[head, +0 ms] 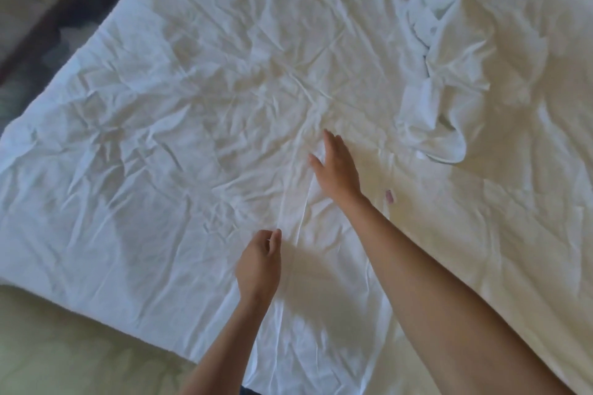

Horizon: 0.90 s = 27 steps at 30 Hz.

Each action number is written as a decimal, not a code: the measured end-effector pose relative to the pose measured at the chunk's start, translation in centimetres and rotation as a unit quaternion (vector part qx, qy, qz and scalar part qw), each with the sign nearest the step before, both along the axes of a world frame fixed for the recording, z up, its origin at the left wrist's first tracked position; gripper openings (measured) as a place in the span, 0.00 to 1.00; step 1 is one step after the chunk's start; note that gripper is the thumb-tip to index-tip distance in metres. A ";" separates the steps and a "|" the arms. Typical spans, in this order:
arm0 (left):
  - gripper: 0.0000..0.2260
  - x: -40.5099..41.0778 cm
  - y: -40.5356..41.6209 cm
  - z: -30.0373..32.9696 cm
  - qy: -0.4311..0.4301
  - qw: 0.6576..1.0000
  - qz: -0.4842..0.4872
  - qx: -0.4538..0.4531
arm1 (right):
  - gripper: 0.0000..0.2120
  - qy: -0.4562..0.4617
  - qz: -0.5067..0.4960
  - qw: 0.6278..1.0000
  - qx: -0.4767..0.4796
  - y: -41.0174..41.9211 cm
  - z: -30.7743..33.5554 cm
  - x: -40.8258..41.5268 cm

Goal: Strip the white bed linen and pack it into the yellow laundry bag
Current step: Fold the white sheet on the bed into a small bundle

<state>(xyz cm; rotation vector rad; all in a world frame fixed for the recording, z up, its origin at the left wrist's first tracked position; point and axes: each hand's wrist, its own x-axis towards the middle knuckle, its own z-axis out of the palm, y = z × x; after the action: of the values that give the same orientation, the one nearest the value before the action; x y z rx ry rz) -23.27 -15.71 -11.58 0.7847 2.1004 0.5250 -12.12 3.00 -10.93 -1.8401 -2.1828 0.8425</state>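
head view | white sheet (199, 80) spread on bed, unstripped | left hand (258, 266) fingers pinch its central ridge | right hand (337, 167) flat beyond, fingers straight | yellow bag unseen

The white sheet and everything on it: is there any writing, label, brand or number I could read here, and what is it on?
No text can be read anywhere in this view.
White sheet: plain, no print visible.
Crumpled white cloth on the sheet: no print visible.
Small pink tag-like bit beside the right hand: too small and blurred to tell whether it carries writing.
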 end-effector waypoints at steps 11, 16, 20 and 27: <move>0.20 2.4 0.3 -1.2 0.134 0.990 0.032 0.024 | 0.18 -0.086 0.086 0.959 0.258 3.8 -4.8 -0.4; 0.19 0.4 1.9 -0.7 0.129 0.989 0.022 0.068 | 0.17 -0.038 0.083 0.962 0.259 6.2 -3.6 -1.4; 0.16 -3.2 5.7 0.8 0.182 0.978 0.017 0.105 | 0.17 -0.011 0.088 0.956 0.279 10.4 -1.3 -3.1; 0.18 -8.7 10.6 0.1 0.198 0.976 -0.037 0.087 | 0.26 -0.096 0.046 0.981 0.160 14.0 -0.5 -5.6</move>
<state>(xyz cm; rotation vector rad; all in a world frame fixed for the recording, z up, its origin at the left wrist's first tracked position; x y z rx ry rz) -31.96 -5.09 -11.50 1.1425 2.3976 0.5524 -17.71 17.04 -11.41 -1.7319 -2.3666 0.3100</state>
